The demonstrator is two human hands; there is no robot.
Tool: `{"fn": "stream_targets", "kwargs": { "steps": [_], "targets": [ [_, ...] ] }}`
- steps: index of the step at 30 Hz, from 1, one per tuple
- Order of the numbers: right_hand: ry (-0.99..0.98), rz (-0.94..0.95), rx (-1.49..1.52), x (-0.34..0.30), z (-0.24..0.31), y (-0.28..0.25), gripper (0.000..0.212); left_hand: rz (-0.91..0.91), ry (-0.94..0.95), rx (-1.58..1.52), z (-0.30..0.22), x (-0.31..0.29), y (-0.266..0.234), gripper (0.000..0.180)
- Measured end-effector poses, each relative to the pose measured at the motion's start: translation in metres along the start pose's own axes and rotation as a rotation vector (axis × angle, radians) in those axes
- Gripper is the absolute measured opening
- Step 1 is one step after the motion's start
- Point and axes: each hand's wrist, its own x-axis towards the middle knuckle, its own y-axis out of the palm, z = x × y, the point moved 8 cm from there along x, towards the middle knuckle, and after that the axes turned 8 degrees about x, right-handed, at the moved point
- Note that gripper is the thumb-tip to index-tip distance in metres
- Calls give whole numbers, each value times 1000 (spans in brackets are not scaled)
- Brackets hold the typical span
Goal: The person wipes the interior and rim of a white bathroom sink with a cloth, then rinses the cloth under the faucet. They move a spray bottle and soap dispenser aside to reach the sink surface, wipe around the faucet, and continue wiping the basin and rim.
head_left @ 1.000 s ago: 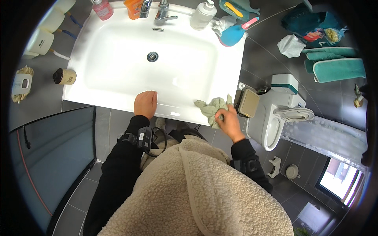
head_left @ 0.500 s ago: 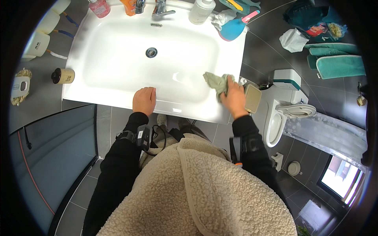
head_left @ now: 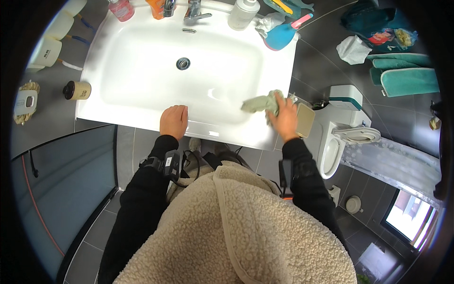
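At the front rim of the white washbasin (head_left: 156,121), my left hand (head_left: 173,122) rests with its fingers bent and pressed together; nothing shows in it. My right hand (head_left: 285,120) is at the basin's right front corner, its fingers closed on a pale green cloth (head_left: 261,103). The cloth lies bunched under the fingertips, and a loose end trails left along the basin's inner edge. The drain (head_left: 183,64) shows in the basin floor, and the tap (head_left: 194,15) stands at the back.
Along the back rim are a pink bottle (head_left: 121,9), an orange bottle (head_left: 156,8) and a clear pump bottle (head_left: 243,15). A blue and pink brush-like tool (head_left: 281,37) lies at the back right. A brown jar (head_left: 77,90) sits left. To the right stands a toilet (head_left: 331,154).
My right hand has shifted slightly right with the cloth, whose loose end now lies lower and flatter. My left hand keeps its place on the rim.
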Motion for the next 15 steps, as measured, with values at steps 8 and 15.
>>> {"fn": "stream_targets", "kwargs": {
  "steps": [8,15],
  "targets": [
    [-20,115,13,-7,21,13,96,-25,6,-7,-1,1,0,20],
    [-315,396,93,-72,131,50,97,42,-13,46,0,0,4,22]
  ]
}}
